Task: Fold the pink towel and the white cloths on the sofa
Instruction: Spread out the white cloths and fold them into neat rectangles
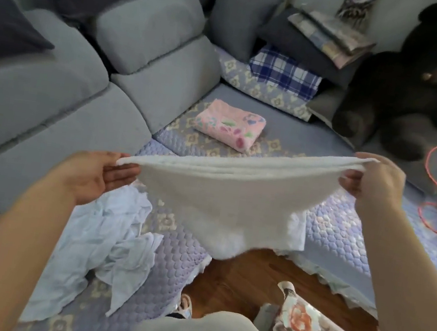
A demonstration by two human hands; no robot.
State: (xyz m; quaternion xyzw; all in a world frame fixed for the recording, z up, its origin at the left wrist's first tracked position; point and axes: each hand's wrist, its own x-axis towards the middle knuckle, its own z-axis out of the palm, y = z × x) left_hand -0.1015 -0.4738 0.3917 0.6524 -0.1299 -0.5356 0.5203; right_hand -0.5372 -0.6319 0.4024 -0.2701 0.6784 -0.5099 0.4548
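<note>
White cloth (224, 194) sags doubled, pinched between my left hand (97, 172) and right hand (374, 180); folded pink towel (228, 128) beyond, crumpled cloths (103, 247) below.

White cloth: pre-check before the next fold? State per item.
1. Left hand holds one end of the white cloth: ok.
2. Right hand pinches the other end: ok.
3. Top edge taut between the hands: ok.
4. Cloth hangs off the sofa seat, over the floor: ok.
5. Pink towel already folded, lying apart: ok.
6. Crumpled cloths still unfolded on the seat: not ok.
</note>
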